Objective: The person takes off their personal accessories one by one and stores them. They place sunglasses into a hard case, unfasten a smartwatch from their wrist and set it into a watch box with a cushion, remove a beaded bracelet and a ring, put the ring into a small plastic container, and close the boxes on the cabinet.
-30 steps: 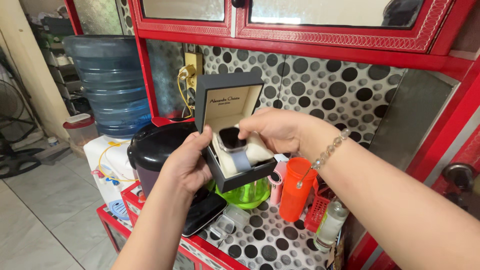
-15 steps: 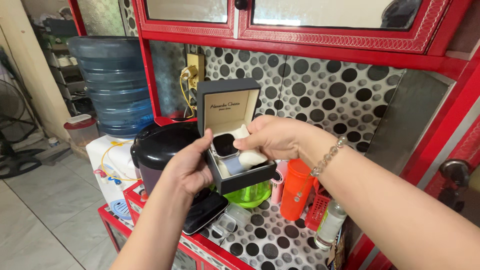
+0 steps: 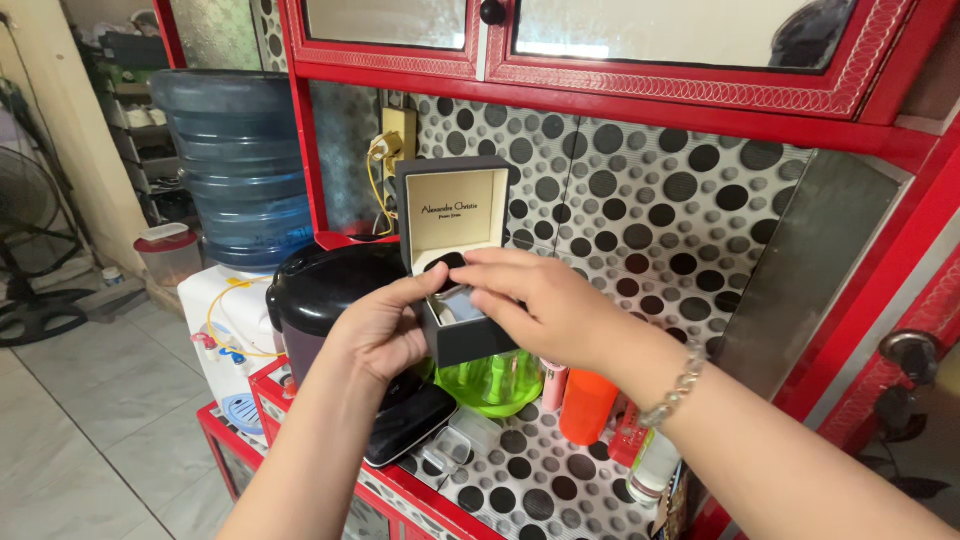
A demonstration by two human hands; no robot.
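Presently, head view: left hand (image 3: 385,335) grips black watch box (image 3: 462,262), lid open, above spotted counter (image 3: 535,470). Right hand (image 3: 535,300), fingers curled, presses on watch (image 3: 447,270) inside. Below: green container (image 3: 495,382), orange cup (image 3: 585,405), black case (image 3: 408,425).

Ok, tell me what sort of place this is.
Most likely a home kitchen corner: a red kitchen cabinet with a dotted backsplash, a blue water jug on its dispenser, and a black rice cooker beside cups and containers.
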